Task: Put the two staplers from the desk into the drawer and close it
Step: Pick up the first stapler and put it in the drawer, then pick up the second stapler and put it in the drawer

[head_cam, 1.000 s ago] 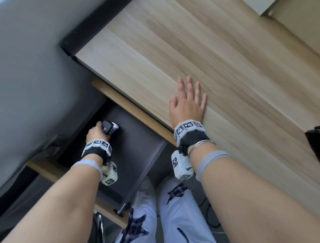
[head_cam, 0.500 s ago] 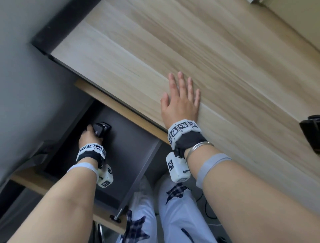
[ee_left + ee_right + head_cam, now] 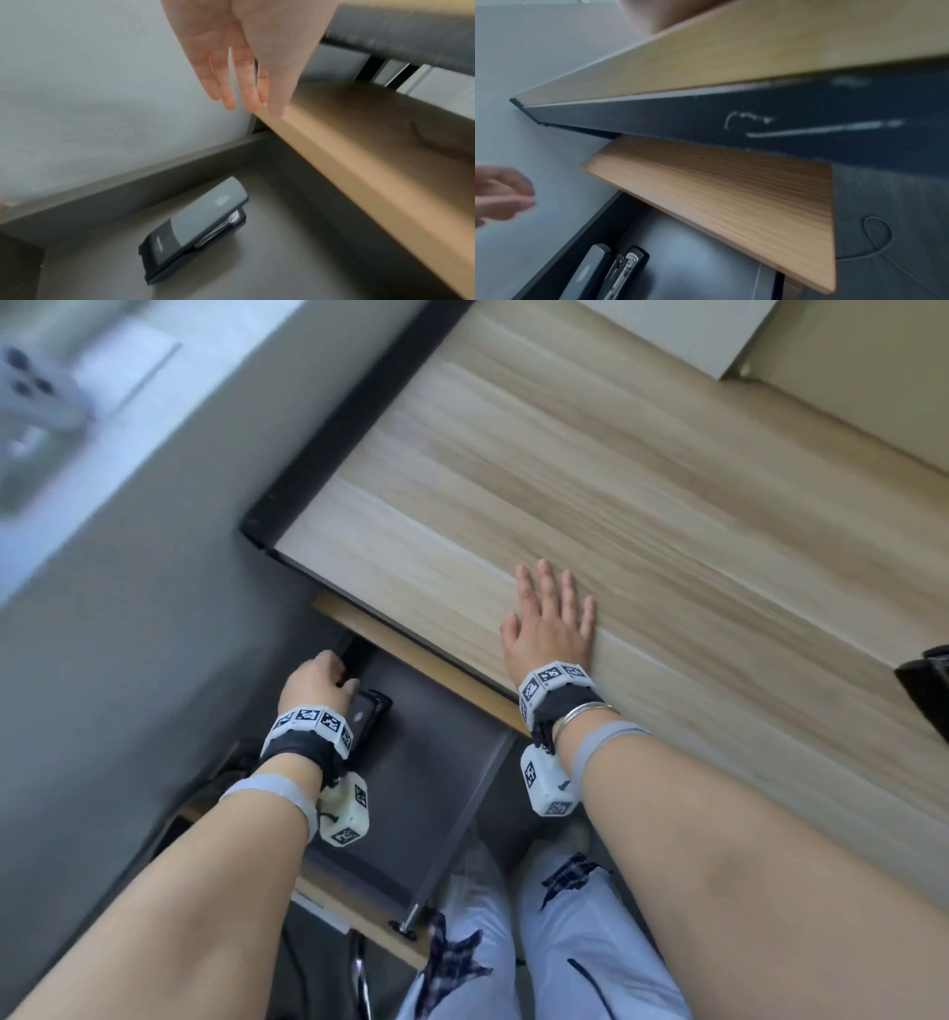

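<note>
A grey-topped black stapler (image 3: pixel 367 716) lies flat on the floor of the open dark drawer (image 3: pixel 436 788), near its back left corner. My left hand (image 3: pixel 318 680) hovers just above and behind the stapler, holding nothing. In the left wrist view its fingers (image 3: pixel 231 97) hang straight and loose over the stapler (image 3: pixel 195 229). My right hand (image 3: pixel 549 629) lies flat, palm down, on the wooden desk (image 3: pixel 667 531) near its front edge. A dark object (image 3: pixel 924 695) lies on the desk at the right frame edge, cut off. The right wrist view shows the stapler (image 3: pixel 608 272) in the drawer.
A wooden panel (image 3: pixel 731 199) juts out under the desk, over the drawer's back part. A grey wall (image 3: pixel 128 634) runs close along the drawer's left side. My knees in pale trousers (image 3: pixel 539 942) sit below the drawer's front right corner.
My left hand has let go of the stapler, which now rests on the drawer floor, and has moved a little further in. The right hand stays flat on the desk.
</note>
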A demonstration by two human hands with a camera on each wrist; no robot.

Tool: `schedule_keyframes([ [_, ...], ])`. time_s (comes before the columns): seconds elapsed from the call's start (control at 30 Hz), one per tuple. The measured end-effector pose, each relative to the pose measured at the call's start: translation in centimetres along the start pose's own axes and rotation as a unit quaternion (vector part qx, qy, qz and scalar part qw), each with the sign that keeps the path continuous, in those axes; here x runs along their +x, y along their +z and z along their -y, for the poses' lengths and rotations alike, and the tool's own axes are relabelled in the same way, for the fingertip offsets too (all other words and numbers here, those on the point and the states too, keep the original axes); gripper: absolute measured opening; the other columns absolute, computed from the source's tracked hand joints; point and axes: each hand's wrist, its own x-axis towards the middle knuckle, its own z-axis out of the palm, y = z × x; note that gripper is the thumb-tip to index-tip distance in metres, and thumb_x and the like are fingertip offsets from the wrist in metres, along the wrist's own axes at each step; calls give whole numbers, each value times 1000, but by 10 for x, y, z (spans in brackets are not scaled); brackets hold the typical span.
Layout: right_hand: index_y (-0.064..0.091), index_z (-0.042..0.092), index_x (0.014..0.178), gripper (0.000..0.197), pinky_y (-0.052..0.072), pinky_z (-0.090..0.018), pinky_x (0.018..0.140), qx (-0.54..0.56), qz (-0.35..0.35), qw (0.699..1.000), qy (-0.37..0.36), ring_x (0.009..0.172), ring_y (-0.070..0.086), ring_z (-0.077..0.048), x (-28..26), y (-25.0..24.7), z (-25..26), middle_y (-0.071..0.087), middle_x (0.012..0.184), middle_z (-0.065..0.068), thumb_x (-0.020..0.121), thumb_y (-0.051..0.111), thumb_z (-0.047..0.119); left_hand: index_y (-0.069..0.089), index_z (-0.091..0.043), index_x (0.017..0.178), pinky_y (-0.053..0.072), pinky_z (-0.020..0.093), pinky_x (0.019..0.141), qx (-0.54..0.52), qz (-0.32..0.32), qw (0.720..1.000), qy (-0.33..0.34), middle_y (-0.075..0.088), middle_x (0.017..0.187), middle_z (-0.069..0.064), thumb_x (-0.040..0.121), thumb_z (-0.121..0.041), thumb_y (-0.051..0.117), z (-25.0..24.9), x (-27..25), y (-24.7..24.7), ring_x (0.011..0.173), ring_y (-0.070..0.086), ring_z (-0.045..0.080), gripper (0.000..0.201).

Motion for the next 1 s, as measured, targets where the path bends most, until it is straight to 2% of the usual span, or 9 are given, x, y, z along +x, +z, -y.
schedule_keyframes([
  [0.07, 9, 34, 153, 60, 1, -45, 120, 2, 33, 999, -10, 151, 2, -19, -2, -6, -2, 3, 163, 8, 97, 32, 36, 59, -9, 102, 47, 37, 81, -11, -47, 999, 3, 66, 108, 15, 87, -22, 55, -9, -12, -25, 104, 59, 34, 20],
  [0.17, 11, 34, 152, 60, 3, -45, 120, 13, 92, 995, -25, 151, 2, -19, -4, -22, -8, 4, 163, 8, 97, 34, 33, 60, -9, 98, 47, 37, 79, -25, -83, 996, 19, 67, 105, 14, 88, -20, 50, -30, -26, -58, 101, 60, 33, 18],
  [0.3, 28, 28, 148, 53, 10, -45, 120, 49, 123, 991, -20, 148, 16, -21, -7, -50, -23, 22, 160, 4, 96, 38, 27, 60, -9, 98, 46, 34, 74, -28, -88, 994, 62, 68, 103, 12, 88, -18, 48, -80, -36, -85, 97, 61, 33, 18],
  [0.4, 35, 25, 146, 51, 13, -43, 120, 57, 125, 990, 6, 146, 22, -21, -10, -71, -51, 30, 157, 0, 95, 40, 24, 60, -10, 98, 45, 32, 72, -28, -70, 991, 107, 69, 101, 11, 88, -18, 48, -129, -43, -88, 93, 62, 32, 17],
  [0.5, 36, 24, 145, 51, 20, -41, 118, 41, 126, 990, 39, 143, 29, -22, -8, -93, -90, 36, 153, -2, 94, 42, 25, 60, -9, 99, 48, 34, 75, -17, -45, 987, 154, 70, 102, 12, 89, -18, 49, -178, -50, -78, 93, 63, 32, 18],
  [0.63, 42, 22, 139, 46, 30, -40, 109, 21, 118, 986, 116, 135, 39, -25, -7, -122, -158, 47, 143, -5, 93, 43, 19, 61, -10, 100, 51, 35, 78, -4, -17, 980, 199, 70, 103, 13, 89, -18, 48, -239, -65, -52, 92, 63, 31, 19],
  [0.73, 45, 19, 136, 45, 31, -40, 108, 8, 117, 976, 181, 133, 41, -26, -12, -137, -214, 49, 140, -6, 92, 43, 15, 61, -8, 100, 47, 33, 74, 11, 5, 973, 231, 69, 101, 13, 90, -16, 48, -281, -78, -28, 89, 62, 31, 18],
  [0.8, 45, 17, 135, 45, 31, -41, 108, -1, 118, 968, 221, 132, 41, -27, -17, -144, -248, 49, 138, -8, 90, 46, 13, 61, -6, 100, 50, 35, 77, 14, 24, 967, 252, 70, 100, 14, 89, -15, 49, -304, -85, -11, 92, 64, 33, 18],
  [1.0, 45, 17, 133, 48, 28, -44, 109, 14, 82, 941, 327, 134, 34, -29, -26, -145, -328, 40, 143, -9, 86, 48, 5, 62, -6, 99, 46, 32, 70, 43, 48, 955, 291, 70, 98, 17, 89, -12, 46, -362, -103, 36, 80, 59, 31, 20],
])
